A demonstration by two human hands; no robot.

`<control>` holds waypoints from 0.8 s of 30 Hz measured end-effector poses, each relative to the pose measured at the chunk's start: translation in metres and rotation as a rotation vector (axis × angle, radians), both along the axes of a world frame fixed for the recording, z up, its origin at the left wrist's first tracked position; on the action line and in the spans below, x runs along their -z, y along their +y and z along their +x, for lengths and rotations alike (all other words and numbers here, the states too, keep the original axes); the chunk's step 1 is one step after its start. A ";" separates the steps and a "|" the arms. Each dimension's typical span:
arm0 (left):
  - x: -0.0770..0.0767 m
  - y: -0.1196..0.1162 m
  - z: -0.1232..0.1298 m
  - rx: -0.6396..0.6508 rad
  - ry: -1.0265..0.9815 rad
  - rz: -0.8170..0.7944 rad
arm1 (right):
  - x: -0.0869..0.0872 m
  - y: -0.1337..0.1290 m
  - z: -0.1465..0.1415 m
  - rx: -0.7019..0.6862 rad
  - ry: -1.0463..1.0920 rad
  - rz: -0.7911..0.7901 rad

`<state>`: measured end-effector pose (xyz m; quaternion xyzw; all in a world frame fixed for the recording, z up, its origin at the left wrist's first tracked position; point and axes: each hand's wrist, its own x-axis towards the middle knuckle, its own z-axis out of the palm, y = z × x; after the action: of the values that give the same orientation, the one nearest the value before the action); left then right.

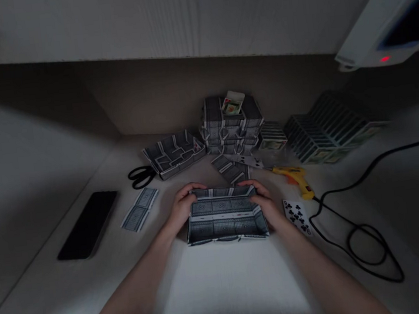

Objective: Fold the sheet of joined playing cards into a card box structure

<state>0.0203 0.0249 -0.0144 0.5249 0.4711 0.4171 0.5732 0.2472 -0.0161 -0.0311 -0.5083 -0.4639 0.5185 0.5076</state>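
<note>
So you've got both hands on the shallow open box [224, 226] made of playing cards, right in front of you at the middle of the table [230, 282]. Your left hand [182, 206] pinches its far left corner and your right hand [266, 202] has the far right one, thumbs at the inner side and fingers curled around the outside, so both grips are closed on the walls. Can't tell if the bottom touches the table.

Just behind it are some loose cards [229, 169], then a stack of card boxes [232, 129] with a small carton [233, 105] on top. Left of that stack sits a divided tray [174, 155], with black scissors [142, 175] beside it. Your phone [88, 224] lies further left, near a joined pair of cards [140, 210]. Over on your right there's a yellow glue gun [296, 175] with its black cord [378, 158] looping around, plus a clubs card [297, 216] near your right wrist.
</note>
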 end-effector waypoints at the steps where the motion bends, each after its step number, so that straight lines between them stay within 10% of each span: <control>1: -0.002 0.001 -0.002 -0.015 -0.011 0.020 | 0.000 0.000 0.002 0.023 -0.017 0.017; 24: -0.008 0.005 -0.012 0.039 0.103 -0.122 | -0.014 0.000 -0.001 0.049 0.060 -0.005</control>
<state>0.0081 0.0300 -0.0059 0.5189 0.5142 0.3486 0.5871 0.2458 -0.0160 -0.0175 -0.5050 -0.4347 0.5221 0.5324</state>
